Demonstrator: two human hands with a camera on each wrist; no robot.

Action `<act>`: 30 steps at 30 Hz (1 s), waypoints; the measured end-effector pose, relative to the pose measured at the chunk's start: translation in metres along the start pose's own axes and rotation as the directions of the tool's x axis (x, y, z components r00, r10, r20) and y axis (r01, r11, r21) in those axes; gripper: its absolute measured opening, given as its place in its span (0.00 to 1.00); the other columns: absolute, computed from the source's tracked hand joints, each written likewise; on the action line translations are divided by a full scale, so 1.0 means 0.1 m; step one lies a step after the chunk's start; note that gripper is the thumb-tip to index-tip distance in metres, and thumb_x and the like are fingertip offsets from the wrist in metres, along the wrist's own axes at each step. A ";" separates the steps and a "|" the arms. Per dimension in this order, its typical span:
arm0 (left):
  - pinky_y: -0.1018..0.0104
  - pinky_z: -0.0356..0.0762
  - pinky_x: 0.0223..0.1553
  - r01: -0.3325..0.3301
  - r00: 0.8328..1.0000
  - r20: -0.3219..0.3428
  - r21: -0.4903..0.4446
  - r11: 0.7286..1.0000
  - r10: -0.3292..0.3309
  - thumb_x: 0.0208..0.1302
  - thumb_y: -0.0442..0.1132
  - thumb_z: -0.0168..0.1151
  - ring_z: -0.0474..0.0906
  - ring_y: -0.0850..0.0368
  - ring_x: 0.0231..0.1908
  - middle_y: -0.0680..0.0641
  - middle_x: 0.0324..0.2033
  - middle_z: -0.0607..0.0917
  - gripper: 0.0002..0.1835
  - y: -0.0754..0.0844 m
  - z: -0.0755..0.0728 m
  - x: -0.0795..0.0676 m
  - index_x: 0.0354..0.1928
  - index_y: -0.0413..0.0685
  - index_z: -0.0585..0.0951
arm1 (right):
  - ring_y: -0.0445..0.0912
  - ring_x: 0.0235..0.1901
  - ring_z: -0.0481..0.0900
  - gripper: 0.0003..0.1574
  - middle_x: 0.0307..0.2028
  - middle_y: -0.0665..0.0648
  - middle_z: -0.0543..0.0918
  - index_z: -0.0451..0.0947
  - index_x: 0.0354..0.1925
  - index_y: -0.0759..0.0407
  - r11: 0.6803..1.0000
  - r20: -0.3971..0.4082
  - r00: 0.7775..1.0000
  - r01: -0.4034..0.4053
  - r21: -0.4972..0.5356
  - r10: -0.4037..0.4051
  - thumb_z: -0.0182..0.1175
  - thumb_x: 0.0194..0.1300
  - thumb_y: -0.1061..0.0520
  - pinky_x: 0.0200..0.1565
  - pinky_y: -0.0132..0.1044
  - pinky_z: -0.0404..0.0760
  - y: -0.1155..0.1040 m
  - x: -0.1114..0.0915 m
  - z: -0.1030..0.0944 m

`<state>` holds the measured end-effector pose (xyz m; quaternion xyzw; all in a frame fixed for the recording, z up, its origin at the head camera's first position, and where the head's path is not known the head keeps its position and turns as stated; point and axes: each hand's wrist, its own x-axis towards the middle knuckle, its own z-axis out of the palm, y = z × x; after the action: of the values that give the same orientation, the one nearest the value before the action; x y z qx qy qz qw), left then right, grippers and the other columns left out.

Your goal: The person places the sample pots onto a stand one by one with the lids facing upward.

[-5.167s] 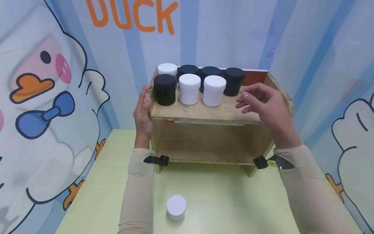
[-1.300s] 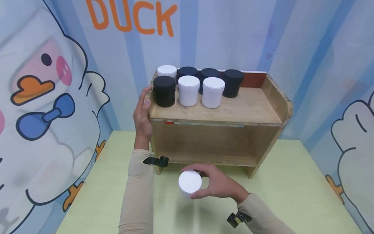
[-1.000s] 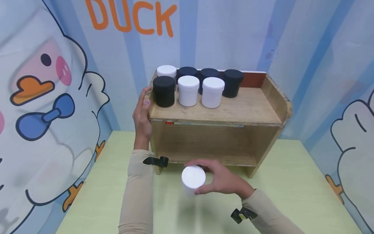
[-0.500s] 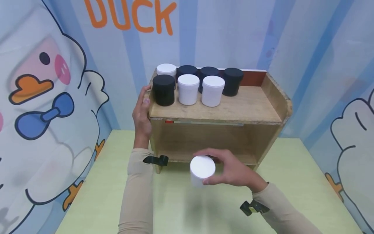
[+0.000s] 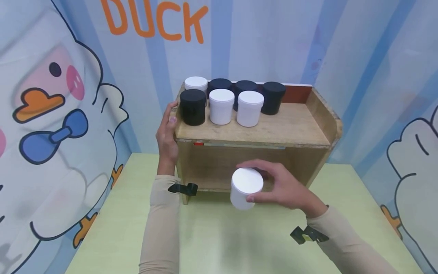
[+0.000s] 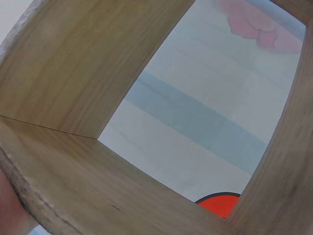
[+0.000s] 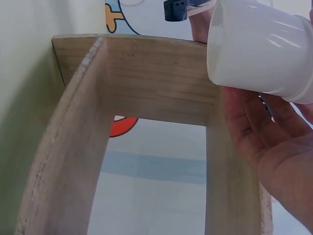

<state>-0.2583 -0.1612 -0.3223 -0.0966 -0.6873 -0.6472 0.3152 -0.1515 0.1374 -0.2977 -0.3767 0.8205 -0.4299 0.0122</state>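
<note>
My right hand (image 5: 285,188) holds a white lidded jar (image 5: 247,182) between thumb and fingers, in the air before the lower opening of a small wooden shelf (image 5: 287,131). In the right wrist view the jar (image 7: 259,49) lies sideways across that view, with the fingers (image 7: 254,117) alongside it. My left hand (image 5: 167,139) grips the shelf's left side panel, thumb at the front edge. On the shelf's top stand a black jar (image 5: 192,108) and two white jars (image 5: 221,108) in front. Behind them are a white jar (image 5: 195,83) and several black jars (image 5: 272,99).
Raised side panels (image 5: 325,114) and a reddish back board (image 5: 296,94) bound the shelf's top. Bare wood shows at the right of that top. The shelf stands on a pale green table (image 5: 205,243), against a printed duck curtain (image 5: 260,38).
My right hand came down from the shelf's top and took the white jar off the table. Since then it has risen to the right with the jar. The left hand stays put.
</note>
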 end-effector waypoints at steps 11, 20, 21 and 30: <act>0.48 0.53 0.77 -0.014 1.000 0.000 0.011 1.000 0.014 0.68 0.57 0.42 0.61 0.61 0.75 0.57 0.71 0.72 0.29 0.00 0.00 0.00 0.71 0.68 0.71 | 0.39 0.51 0.81 0.41 0.56 0.54 0.84 0.76 0.62 0.56 0.998 -0.046 0.999 0.011 -0.067 -0.014 0.78 0.49 0.58 0.56 0.34 0.80 -0.07 0.03 -0.19; 0.43 0.52 0.77 0.014 1.000 0.000 0.019 1.000 -0.014 0.68 0.58 0.43 0.60 0.59 0.76 0.58 0.73 0.70 0.29 -0.01 0.00 -0.01 0.70 0.71 0.71 | 0.41 0.48 0.81 0.40 0.55 0.54 0.84 0.75 0.62 0.54 0.989 -0.091 0.996 -0.018 -0.150 0.004 0.77 0.51 0.59 0.50 0.34 0.81 -0.17 0.06 -0.38; 0.43 0.52 0.77 0.013 1.000 0.001 0.019 1.000 -0.013 0.68 0.58 0.43 0.60 0.59 0.76 0.58 0.73 0.70 0.29 -0.02 0.00 -0.02 0.70 0.71 0.71 | 0.41 0.48 0.81 0.39 0.55 0.54 0.83 0.75 0.62 0.54 0.986 -0.089 0.996 -0.018 -0.163 0.004 0.76 0.52 0.58 0.50 0.35 0.81 -0.18 0.07 -0.40; 0.43 0.51 0.77 0.014 1.000 0.003 0.019 1.000 -0.014 0.68 0.59 0.42 0.59 0.60 0.76 0.59 0.73 0.70 0.29 -0.01 0.00 -0.01 0.70 0.72 0.71 | 0.45 0.54 0.78 0.40 0.60 0.55 0.81 0.74 0.64 0.54 0.974 -0.135 0.990 -0.072 -0.213 0.044 0.75 0.54 0.57 0.55 0.37 0.78 -0.29 0.15 -0.63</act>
<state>-0.2579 -0.1608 -0.3238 -0.0898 -0.6946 -0.6427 0.3106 -0.1661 0.1617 -0.2333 -0.3230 0.8722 -0.3606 -0.0695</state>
